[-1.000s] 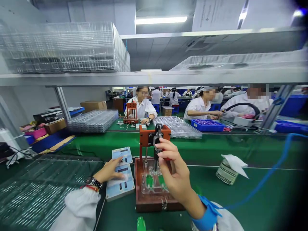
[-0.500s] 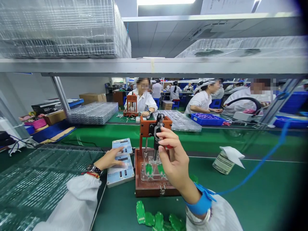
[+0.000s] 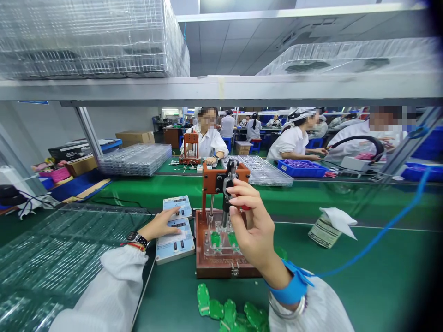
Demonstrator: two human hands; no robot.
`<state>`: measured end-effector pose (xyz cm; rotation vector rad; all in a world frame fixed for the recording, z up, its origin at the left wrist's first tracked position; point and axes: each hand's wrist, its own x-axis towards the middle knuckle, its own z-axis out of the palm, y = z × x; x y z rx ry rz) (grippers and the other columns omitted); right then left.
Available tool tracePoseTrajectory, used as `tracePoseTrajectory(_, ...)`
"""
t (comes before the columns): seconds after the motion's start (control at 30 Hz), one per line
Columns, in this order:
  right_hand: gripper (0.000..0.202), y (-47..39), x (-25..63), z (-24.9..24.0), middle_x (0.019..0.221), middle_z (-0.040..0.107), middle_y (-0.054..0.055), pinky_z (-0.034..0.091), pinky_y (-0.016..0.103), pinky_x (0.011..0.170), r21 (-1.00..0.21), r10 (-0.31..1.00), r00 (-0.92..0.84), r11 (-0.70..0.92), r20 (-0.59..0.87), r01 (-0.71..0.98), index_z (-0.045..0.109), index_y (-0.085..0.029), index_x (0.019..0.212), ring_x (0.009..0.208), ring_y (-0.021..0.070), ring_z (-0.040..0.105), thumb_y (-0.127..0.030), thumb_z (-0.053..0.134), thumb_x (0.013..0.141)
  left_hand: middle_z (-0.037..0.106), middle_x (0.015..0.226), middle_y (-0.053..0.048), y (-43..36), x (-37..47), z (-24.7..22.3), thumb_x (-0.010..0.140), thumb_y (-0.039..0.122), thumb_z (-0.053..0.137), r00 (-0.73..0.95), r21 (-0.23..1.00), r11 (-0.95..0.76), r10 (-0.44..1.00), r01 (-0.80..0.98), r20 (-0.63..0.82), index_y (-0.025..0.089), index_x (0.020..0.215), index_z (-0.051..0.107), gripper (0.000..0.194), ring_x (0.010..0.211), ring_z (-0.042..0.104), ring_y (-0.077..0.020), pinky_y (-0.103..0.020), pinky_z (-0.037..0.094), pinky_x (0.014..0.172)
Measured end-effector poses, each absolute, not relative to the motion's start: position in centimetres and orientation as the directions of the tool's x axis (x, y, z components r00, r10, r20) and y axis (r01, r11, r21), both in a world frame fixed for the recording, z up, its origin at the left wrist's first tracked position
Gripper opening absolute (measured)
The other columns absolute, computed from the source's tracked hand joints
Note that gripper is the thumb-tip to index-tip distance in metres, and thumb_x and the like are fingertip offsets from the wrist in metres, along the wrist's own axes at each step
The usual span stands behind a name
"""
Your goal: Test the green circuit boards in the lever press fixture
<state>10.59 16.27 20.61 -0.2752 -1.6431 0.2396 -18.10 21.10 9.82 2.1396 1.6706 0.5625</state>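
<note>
My right hand (image 3: 256, 230) is closed around the lever of a toggle clamp (image 3: 230, 177) on an orange press fixture (image 3: 212, 180); a bit of the red grip shows behind the fingers. Under the clamp, a clear acrylic plate (image 3: 211, 251) sits over small green circuit boards (image 3: 215, 239) on the brown base (image 3: 214, 270). My left hand (image 3: 161, 225) lies with fingers spread over two light-blue boxes with digital displays, a near box (image 3: 176, 251) and a far box (image 3: 185, 203). Loose green boards (image 3: 228, 311) lie in front of the fixture.
Clear plastic trays (image 3: 69, 258) lie at left. A tub (image 3: 323, 232) with white tissue stands at right, near a blue cord (image 3: 380, 242) running from my wristband. A metal shelf (image 3: 138, 90) crosses overhead. Co-workers in white sit across the green bench, near a blue bin (image 3: 302, 170).
The whole view has shifted slightly, with the bench scene sitting a little higher and further right. Both hands keep their places on the lever and the boxes.
</note>
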Motion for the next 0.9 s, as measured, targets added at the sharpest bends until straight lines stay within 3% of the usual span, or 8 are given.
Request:
tracePoseTrajectory(0.23, 0.017, 16.3, 10.2, 20.6, 0.108, 0.056, 0.008, 0.043, 0.054, 0.098, -0.325, 0.328, -0.059, 0.944, 0.943, 0.055, 0.052, -0.022, 0.097, 0.122, 0.027, 0.045, -0.009, 0.046, 0.088, 0.067, 0.115, -0.008, 22.5, -17.3, 8.1, 0.087, 0.022, 0.046, 0.061, 0.529, -0.234, 0.944, 0.816, 0.324, 0.019, 0.126, 0.055, 0.04, 0.11, 0.06, -0.0251, -0.039, 0.041, 0.098)
tracePoseTrajectory(0.5, 0.019, 16.4, 10.0, 20.7, 0.103, 0.055, 0.007, 0.043, 0.052, 0.097, -0.302, 0.306, -0.044, 0.951, 0.951, 0.071, 0.052, -0.022, 0.096, 0.119, 0.0263, 0.046, -0.006, 0.046, 0.087, 0.072, 0.098, -0.007, 23.8, -16.9, 7.2, 0.079, 0.023, 0.062, -0.063, 0.529, -0.177, 0.913, 0.83, 0.404, 0.018, 0.107, 0.063, 0.028, 0.098, 0.065, -0.0257, -0.035, 0.047, 0.089)
tracePoseTrajectory(0.9, 0.019, 16.4, 9.9, 20.7, 0.101, 0.055, 0.006, 0.043, 0.053, 0.096, -0.288, 0.292, -0.036, 0.954, 0.956, 0.082, 0.052, -0.022, 0.095, 0.118, 0.0265, 0.048, -0.006, 0.046, 0.087, 0.072, 0.094, -0.006, 23.3, -16.5, 7.8, 0.081, 0.023, 0.058, -0.04, 0.482, -0.19, 0.903, 0.855, 0.428, 0.02, 0.085, 0.066, 0.01, 0.092, 0.064, -0.0249, -0.036, 0.046, 0.086)
